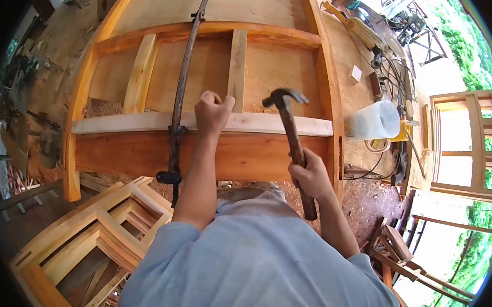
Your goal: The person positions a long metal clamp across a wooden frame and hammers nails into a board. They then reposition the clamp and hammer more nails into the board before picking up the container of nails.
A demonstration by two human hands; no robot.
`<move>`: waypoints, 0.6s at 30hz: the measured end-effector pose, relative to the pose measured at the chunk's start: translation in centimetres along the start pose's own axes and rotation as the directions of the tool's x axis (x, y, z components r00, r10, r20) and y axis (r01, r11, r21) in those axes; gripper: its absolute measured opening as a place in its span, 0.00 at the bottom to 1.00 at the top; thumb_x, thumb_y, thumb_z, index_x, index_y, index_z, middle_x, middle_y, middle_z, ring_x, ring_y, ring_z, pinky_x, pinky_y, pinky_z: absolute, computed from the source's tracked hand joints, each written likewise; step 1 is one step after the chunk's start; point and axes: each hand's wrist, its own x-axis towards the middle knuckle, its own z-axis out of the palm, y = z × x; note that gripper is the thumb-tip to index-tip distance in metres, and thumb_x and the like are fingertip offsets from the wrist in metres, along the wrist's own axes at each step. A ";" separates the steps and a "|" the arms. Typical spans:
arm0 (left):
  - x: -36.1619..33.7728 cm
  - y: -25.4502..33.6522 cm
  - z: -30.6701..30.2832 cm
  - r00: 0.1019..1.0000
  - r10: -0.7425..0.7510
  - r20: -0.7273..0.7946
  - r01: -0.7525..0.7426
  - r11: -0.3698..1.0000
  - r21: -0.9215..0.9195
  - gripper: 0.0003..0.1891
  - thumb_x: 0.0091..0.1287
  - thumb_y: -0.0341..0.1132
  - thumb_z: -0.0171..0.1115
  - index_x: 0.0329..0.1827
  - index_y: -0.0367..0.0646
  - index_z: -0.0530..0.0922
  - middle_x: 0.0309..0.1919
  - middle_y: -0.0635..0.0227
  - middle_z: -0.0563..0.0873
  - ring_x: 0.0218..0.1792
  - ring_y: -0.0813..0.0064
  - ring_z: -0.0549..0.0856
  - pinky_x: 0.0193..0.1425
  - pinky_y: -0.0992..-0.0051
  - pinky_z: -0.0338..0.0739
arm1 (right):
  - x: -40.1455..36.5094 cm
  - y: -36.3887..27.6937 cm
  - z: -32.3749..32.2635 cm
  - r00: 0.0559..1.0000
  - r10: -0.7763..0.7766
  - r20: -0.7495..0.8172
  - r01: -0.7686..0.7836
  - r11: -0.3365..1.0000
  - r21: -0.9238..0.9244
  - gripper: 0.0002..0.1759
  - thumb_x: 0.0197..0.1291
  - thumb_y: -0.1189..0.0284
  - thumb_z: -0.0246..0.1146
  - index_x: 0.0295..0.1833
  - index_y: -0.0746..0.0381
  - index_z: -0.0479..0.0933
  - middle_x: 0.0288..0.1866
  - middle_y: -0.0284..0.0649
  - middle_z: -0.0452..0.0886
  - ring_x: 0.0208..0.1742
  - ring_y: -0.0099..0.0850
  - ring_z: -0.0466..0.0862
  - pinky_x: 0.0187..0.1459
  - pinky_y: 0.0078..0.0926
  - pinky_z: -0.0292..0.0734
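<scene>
In my right hand (313,173) is a claw hammer (292,128), gripped by its wooden handle with the metal head raised over the frame. My left hand (213,113) is closed, fingers curled, at the pale wooden rail (276,124); whatever it may pinch is hidden. That rail crosses a large wooden frame (326,82), just above a wide reddish board (245,159). A long dark bar clamp (183,88) spans the frame to the left of my left hand. Behind that hand, a short upright slat (237,63) meets the rail.
To the right, a bench (351,53) bears a translucent bucket (373,121), a small white block (356,73), cables and tools. Window-like wooden frames stand at lower left (91,237) and far right (465,145). Wood shavings (369,206) litter the floor.
</scene>
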 end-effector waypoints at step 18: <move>-1.0 7.2 4.2 0.945 -0.326 0.026 0.226 0.708 0.669 0.26 0.49 0.47 0.71 0.49 0.39 0.83 0.48 0.48 0.88 0.51 0.51 0.88 0.56 0.58 0.83 | -1.2 8.1 -3.8 0.982 0.096 0.163 -0.127 0.973 0.193 0.24 0.64 0.72 0.64 0.63 0.69 0.70 0.32 0.36 0.76 0.30 0.22 0.76 0.33 0.25 0.74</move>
